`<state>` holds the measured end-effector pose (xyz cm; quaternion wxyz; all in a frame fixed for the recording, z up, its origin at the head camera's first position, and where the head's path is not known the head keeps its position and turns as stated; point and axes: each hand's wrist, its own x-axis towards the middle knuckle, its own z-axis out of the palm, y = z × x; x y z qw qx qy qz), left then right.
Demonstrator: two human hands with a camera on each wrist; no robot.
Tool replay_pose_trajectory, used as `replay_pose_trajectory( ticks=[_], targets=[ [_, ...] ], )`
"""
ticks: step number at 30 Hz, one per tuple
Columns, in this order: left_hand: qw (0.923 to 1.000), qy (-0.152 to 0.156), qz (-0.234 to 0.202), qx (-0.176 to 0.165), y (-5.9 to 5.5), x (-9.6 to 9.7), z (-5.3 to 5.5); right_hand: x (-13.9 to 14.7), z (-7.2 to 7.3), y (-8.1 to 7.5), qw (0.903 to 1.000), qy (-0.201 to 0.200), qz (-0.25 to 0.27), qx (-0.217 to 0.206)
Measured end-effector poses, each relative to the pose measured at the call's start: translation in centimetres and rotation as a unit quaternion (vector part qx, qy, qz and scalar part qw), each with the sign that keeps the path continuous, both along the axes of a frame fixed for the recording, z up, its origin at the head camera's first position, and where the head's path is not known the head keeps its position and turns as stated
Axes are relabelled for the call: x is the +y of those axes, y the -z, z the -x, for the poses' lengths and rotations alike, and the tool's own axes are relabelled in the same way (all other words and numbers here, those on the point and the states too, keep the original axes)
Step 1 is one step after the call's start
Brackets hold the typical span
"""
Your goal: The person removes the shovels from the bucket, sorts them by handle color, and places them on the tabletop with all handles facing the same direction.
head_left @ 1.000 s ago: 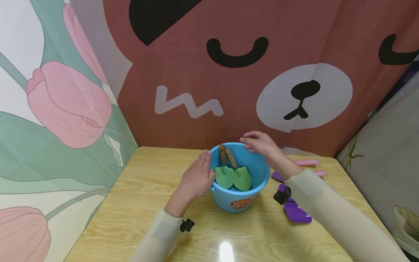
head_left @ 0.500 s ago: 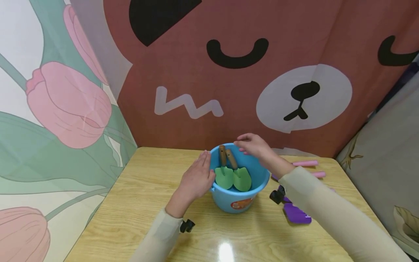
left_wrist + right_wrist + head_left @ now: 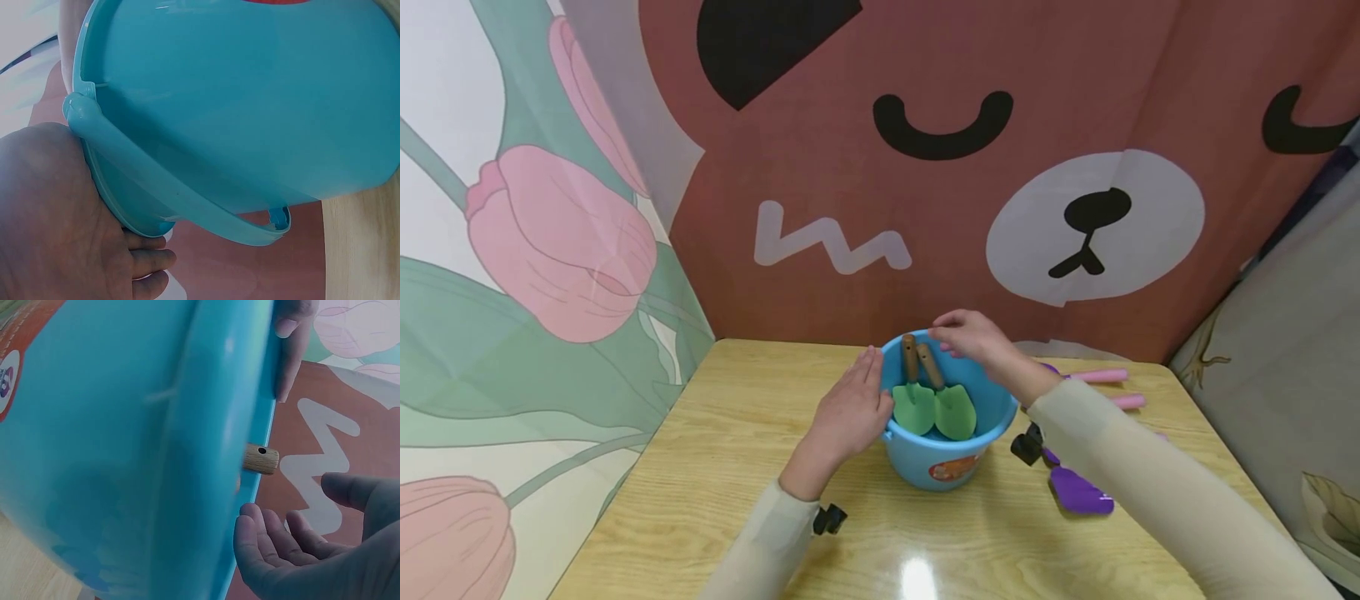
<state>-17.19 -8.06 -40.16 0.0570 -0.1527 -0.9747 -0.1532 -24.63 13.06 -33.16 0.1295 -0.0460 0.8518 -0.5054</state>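
Note:
A light-blue bucket (image 3: 928, 462) stands upright on the table, with two toy shovels inside: the left shovel (image 3: 913, 408) and the right shovel (image 3: 955, 412) have green blades and wooden handles that lean on the back wall. My left hand (image 3: 850, 408) rests against the bucket's left rim, fingers straight. In the left wrist view the bucket's handle (image 3: 169, 194) hangs down its outside. Above the back right rim is my right hand (image 3: 976, 340), its fingers loosely bent with nothing between them. A wooden handle end (image 3: 261, 459) pokes past the rim near those fingers in the right wrist view.
Right of the bucket lie purple toy tools with pink handles (image 3: 1101, 377), partly hidden by my right forearm. A purple scoop-like head (image 3: 1081, 490) lies nearer the front. The wooden table (image 3: 737, 433) backs onto a hanging cloth (image 3: 820, 308) with a bear print.
My right hand has moved left along the back of the bucket, closer to the wooden handles. The left hand, the bucket and the shovels stay where they were.

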Motion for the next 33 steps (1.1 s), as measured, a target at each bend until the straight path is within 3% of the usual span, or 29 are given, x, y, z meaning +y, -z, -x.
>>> replay_pose_trajectory(
  ticks=[33],
  targets=[
    [1.0000, 0.008, -0.005, 0.003, 0.0, -0.3, 0.2, -2.4, 1.4, 0.2, 0.9990, -0.013, -0.043, -0.009]
  ],
)
